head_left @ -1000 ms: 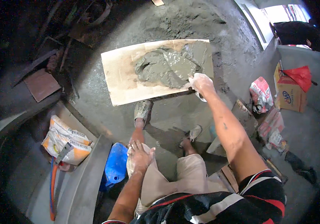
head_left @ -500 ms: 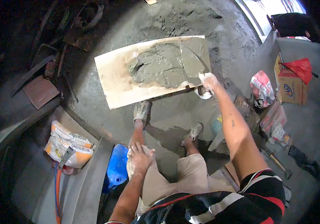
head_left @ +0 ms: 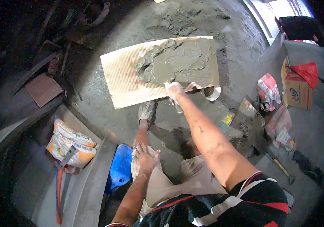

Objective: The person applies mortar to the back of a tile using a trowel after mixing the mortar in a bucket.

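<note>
A large rectangular tile (head_left: 118,83) lies ridged back up on the floor, with wet grey mortar (head_left: 186,62) spread over its middle and right part. My right hand (head_left: 174,90), smeared with mortar, is closed round the handle of a trowel (head_left: 164,71) at the tile's near edge. The trowel's blade lies on the mortar and is hard to tell from it in colour. The handle's end shows below my fist. My left hand (head_left: 145,157) rests on my left knee, fingers spread and holding nothing.
A pale ring-shaped strip (head_left: 212,94) sits by the tile's near right corner. To the left are a blue plastic container (head_left: 119,166) and a white-and-orange bag (head_left: 73,143). At right stand a cardboard box (head_left: 298,90), a red-and-white bag (head_left: 268,92) and a hammer (head_left: 283,166).
My right hand has swept the trowel leftward over the mortar, from the tile's right end to its middle, leaving the right part flatter. My left hand stays on the knee.
</note>
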### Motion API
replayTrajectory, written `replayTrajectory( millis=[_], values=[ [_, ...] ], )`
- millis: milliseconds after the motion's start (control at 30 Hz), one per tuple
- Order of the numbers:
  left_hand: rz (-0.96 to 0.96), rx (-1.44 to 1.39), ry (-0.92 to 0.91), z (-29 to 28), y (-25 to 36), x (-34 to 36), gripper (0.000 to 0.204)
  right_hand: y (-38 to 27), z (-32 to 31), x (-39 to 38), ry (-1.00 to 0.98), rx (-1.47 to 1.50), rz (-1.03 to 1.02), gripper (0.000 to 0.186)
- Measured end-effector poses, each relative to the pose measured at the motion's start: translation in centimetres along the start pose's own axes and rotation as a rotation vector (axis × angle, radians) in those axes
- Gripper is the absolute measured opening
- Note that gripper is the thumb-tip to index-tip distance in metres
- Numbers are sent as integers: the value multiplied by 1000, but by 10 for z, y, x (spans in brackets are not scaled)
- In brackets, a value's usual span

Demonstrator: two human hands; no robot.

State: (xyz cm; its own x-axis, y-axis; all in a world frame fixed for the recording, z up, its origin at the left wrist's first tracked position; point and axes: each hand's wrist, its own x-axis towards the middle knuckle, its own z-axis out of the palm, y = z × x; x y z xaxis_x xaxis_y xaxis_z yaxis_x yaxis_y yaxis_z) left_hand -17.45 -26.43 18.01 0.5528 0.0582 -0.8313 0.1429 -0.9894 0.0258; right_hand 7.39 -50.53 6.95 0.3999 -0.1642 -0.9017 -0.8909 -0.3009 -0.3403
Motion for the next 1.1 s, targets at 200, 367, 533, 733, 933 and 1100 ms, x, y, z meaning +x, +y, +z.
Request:
replayTrajectory(
  millis=[200,367,533,733,933,1100],
  values=[
    [-11,-52,17,-5,-18,-3,99,-26,-42,-58,-100,3,25,37],
    [-1,-78,26,-8,-14,0,99,-31,-33,-28,30,129,59,24],
    [6,-129,20,4,-24,1,99,-45,50,-24,-140,80,-49,24],
    [-49,-98,6,7,-27,-2,101,-83,109,-12,-219,-131,-189,42],
    [-80,-130,2,10,-36,-4,101,-63,90,-43,89,-785,-476,46],
    [-23,-112,-22,-4,-16,1,100,-47,-18,-42,247,-919,-326,49]
  ],
)
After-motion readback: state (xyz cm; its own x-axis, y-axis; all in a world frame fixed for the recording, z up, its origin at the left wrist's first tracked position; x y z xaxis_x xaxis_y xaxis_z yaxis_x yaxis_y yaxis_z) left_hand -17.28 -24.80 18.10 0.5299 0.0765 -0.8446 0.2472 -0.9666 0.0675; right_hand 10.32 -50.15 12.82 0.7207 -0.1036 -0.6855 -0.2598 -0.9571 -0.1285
